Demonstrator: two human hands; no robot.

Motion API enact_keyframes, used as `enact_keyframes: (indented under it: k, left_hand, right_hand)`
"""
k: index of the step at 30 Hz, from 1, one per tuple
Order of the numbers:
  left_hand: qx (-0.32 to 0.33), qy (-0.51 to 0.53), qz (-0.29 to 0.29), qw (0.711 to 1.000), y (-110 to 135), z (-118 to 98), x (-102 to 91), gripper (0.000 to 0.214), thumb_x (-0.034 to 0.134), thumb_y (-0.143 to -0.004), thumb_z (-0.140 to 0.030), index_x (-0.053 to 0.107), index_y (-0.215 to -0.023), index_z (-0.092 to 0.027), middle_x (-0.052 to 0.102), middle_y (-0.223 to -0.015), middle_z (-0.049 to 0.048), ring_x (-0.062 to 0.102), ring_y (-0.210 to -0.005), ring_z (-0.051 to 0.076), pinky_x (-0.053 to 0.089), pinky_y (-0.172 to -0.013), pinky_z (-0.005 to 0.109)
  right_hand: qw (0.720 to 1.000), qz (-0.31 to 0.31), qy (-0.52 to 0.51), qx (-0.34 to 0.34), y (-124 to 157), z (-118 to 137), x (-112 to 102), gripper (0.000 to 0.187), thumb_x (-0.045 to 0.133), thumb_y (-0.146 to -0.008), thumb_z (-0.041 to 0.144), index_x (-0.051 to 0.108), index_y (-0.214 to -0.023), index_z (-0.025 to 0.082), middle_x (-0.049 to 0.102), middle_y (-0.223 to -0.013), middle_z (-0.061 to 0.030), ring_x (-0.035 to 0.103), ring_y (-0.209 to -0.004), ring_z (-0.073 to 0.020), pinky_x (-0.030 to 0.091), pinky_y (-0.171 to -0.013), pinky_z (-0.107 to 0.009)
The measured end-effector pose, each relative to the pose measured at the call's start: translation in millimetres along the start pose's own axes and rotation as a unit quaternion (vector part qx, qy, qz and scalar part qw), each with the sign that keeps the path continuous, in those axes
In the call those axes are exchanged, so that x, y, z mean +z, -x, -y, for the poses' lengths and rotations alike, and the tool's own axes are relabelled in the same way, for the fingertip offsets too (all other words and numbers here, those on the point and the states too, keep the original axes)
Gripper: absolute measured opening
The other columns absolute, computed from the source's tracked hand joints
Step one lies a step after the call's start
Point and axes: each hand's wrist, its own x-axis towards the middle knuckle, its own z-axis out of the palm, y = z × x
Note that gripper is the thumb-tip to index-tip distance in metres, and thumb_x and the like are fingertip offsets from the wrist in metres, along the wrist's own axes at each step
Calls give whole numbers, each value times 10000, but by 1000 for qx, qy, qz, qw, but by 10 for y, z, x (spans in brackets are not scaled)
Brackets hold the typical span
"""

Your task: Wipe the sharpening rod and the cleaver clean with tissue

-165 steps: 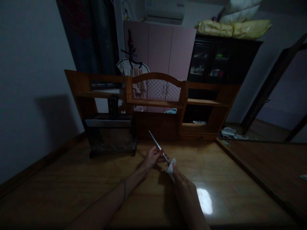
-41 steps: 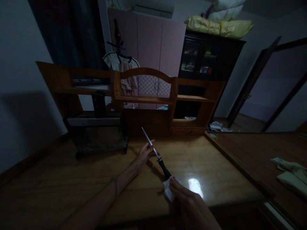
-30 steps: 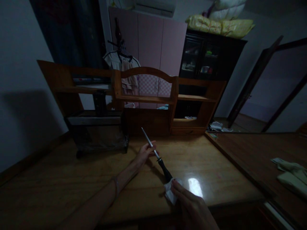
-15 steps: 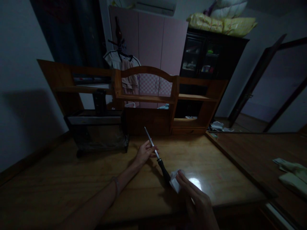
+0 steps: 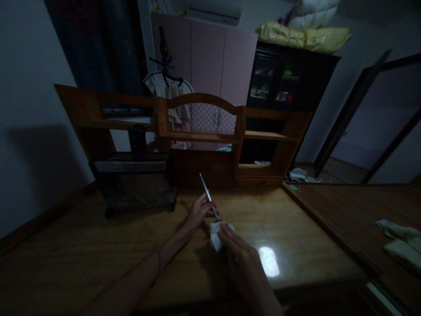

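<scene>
Above the wooden desk I hold a honing steel (image 5: 206, 188), its slim metal rod slanting up and away to the left. My left hand (image 5: 200, 210) is closed around the rod at its lower half, above the guard. My right hand (image 5: 237, 245) pinches a white tissue (image 5: 216, 237), pressed over the black handle just below the guard. Tissue and fingers hide most of the handle.
The wooden desk (image 5: 112, 254) has a shelf unit (image 5: 200, 137) along its back. A dark boxy appliance (image 5: 131, 184) stands at the left. Folded pale cloth (image 5: 403, 245) lies on the brown surface to the right.
My right hand has moved the tissue up and left along the handle, from its butt end to near the guard. The left hand has stayed nearly in place on the rod.
</scene>
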Motion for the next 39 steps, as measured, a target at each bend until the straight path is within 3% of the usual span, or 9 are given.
enact_keyframes:
  k: [7, 17, 26, 32, 39]
  left_hand:
    - [8, -6, -18, 1000, -17, 11, -12, 625, 658, -744, -405, 406, -1270, -181, 602, -800, 9, 658, -635, 168, 554, -562, 302]
    - [19, -8, -40, 999, -17, 39, -10, 560, 675, -728, -406, 461, -1193, -180, 585, -789, -4, 646, -627, 160, 577, -552, 326]
    - [24, -18, -61, 998, -11, 62, -7, 537, 699, -694, -440, 498, -1105, -159, 568, -772, -10, 637, -623, 151, 580, -535, 311]
    - [21, -9, -61, 998, -11, 41, 0, 623, 729, -664, -445, 476, -1157, -159, 573, -807, 4, 640, -626, 155, 586, -553, 320]
    - [37, -21, -64, 997, -7, 28, 11, 593, 723, -669, -454, 503, -1136, -163, 586, -797, 9, 642, -624, 155, 572, -538, 291]
  right_hand:
    - [1000, 2, 7, 27, -170, 135, 164, 766, 307, -703, -121, 385, -1388, 212, 389, -1438, -64, 344, -1329, -185, 373, -1071, -389]
    - [999, 27, 17, 9, -12, 97, 31, 745, 348, -660, -100, 449, -1349, 163, 435, -1399, -93, 400, -1291, -208, 402, -1050, -362]
    - [994, 97, 59, -1, 202, 36, -51, 744, 352, -661, -82, 412, -1372, 129, 360, -1438, -111, 302, -1339, -217, 367, -1071, -390]
    - [996, 63, 56, -4, 263, -13, -31, 725, 344, -696, -80, 403, -1379, 157, 357, -1440, -105, 313, -1333, -215, 389, -1056, -391]
    - [999, 22, 40, -5, 1, 23, 52, 812, 321, -651, -114, 366, -1399, 200, 387, -1434, -58, 322, -1334, -192, 382, -1070, -379]
